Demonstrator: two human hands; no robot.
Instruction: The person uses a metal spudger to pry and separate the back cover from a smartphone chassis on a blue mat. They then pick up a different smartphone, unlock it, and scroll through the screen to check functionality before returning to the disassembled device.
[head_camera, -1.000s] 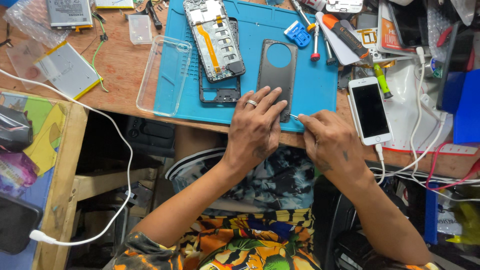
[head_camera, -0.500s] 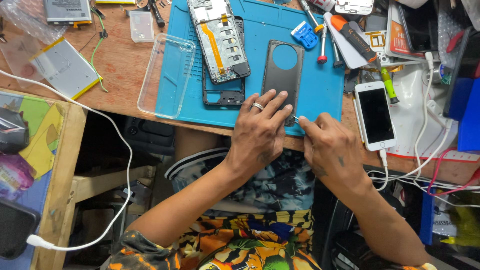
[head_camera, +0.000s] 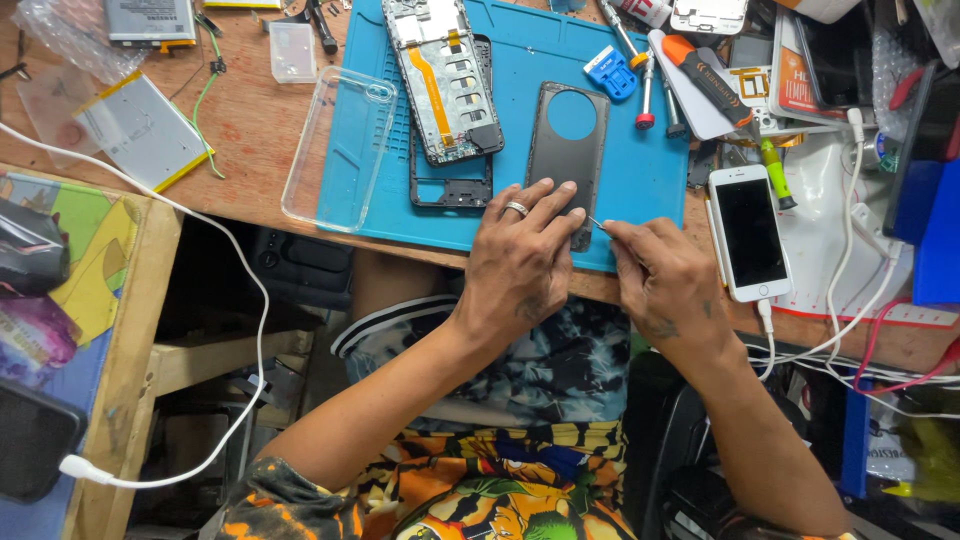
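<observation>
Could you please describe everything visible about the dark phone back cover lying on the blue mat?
The dark phone back cover is a flat grey-black panel, seemingly plastic, with a large round camera cutout near its far end. It lies lengthwise on the blue mat, beside a bare phone frame. The left hand presses its near end; the right hand holds a thin tool at its corner.

I am looking down on a worn wooden counter (head_camera: 250, 140) whose middle is covered by a blue work mat (head_camera: 640, 170), with a clear phone case (head_camera: 335, 150) lying half on the mat's left edge and half on the bare wood. On the wood at the far left I see two flat battery packs (head_camera: 140, 130) and a small clear plastic piece (head_camera: 293, 52). To the right of the mat a white phone (head_camera: 748, 232) lies face up on its cable beside a heap of papers and white cords (head_camera: 850, 270).
</observation>
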